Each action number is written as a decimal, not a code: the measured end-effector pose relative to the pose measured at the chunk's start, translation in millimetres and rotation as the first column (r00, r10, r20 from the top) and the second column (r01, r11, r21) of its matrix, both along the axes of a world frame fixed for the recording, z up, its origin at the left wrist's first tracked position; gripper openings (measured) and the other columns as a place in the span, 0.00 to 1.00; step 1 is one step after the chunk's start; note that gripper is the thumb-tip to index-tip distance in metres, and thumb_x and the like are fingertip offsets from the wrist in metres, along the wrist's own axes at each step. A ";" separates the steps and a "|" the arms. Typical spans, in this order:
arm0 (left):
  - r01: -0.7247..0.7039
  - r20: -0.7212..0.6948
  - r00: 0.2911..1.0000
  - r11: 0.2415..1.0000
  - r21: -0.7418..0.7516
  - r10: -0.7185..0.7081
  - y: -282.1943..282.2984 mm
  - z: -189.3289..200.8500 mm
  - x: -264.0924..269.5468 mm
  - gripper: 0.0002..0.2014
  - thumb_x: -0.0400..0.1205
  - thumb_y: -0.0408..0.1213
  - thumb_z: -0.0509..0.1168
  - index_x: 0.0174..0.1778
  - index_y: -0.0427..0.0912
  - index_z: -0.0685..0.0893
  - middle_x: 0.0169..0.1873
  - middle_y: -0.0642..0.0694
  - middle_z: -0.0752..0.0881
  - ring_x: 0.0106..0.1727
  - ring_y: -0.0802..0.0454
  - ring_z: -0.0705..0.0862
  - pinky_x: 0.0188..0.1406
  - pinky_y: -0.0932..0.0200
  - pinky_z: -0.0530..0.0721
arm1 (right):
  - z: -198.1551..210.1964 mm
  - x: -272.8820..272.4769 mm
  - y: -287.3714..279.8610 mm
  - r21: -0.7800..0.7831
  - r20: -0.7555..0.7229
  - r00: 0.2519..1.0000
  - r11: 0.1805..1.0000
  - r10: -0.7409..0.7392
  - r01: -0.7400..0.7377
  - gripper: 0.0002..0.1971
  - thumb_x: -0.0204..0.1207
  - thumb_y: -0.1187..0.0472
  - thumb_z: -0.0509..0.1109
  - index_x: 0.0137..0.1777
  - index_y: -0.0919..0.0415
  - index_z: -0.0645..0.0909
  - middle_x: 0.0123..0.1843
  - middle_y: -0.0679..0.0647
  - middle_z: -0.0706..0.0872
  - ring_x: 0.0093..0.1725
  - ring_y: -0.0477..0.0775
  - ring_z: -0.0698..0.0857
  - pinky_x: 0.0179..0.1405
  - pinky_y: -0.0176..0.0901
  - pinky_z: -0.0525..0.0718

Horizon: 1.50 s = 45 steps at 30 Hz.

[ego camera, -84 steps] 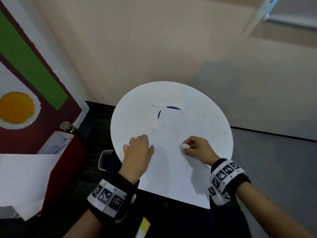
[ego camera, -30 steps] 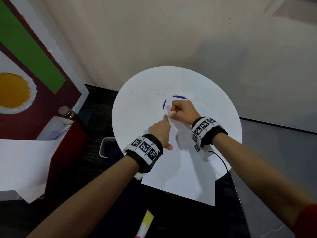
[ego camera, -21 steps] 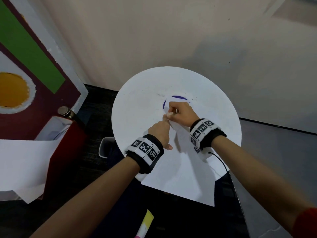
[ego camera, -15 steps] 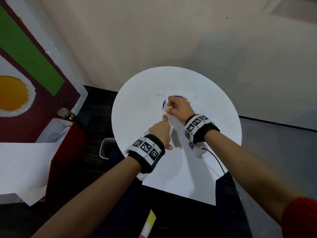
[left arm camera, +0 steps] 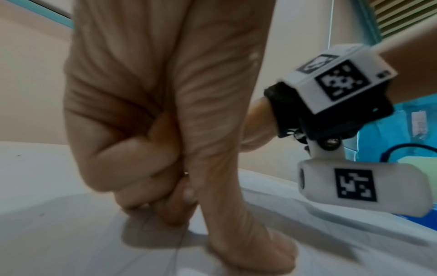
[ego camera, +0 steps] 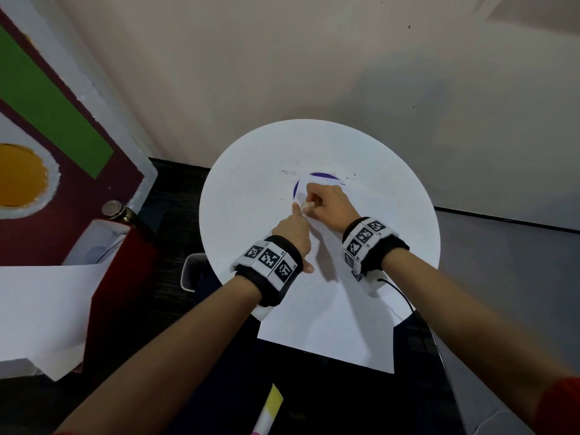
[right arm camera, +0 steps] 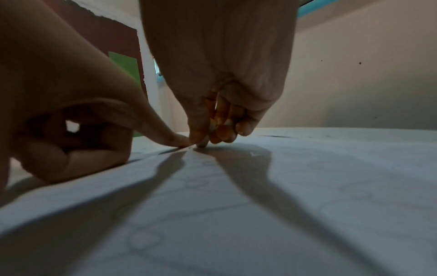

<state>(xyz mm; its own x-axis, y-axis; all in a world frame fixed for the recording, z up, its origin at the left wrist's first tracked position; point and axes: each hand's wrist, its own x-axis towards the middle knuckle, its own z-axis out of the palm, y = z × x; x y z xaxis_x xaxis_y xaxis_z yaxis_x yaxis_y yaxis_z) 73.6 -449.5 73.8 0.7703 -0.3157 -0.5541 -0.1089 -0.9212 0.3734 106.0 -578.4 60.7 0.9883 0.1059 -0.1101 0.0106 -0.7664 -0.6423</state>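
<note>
on the round white surface [ego camera: 251, 171], a sheet of paper [ego camera: 329, 324] lies from the middle out past the near edge. the left hand [ego camera: 290, 230] presses the sheet with a straight index finger, its other fingers curled and holding nothing. the right hand [ego camera: 326, 204] pinches a small white eraser [ego camera: 306, 207] in curled fingers against the sheet's far corner, near the surface's middle, just beside that fingertip.

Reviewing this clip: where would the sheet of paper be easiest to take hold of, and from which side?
The sheet of paper lies flat on the round table, but its near edge overhangs the rim. Likely best: pinch that edge from the person's side.
</note>
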 end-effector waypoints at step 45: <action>0.218 0.276 0.896 0.886 0.408 -0.348 35.6 3.8 8.0 0.62 0.59 0.78 0.67 0.85 0.55 0.46 0.77 0.42 0.55 0.78 0.38 0.57 0.68 0.38 0.66 | -9.0 -44.8 12.0 0.163 -0.061 0.993 0.980 -0.103 0.112 0.13 0.69 0.66 0.71 0.33 0.55 0.68 0.30 0.55 0.76 0.37 0.56 0.74 0.38 0.46 0.74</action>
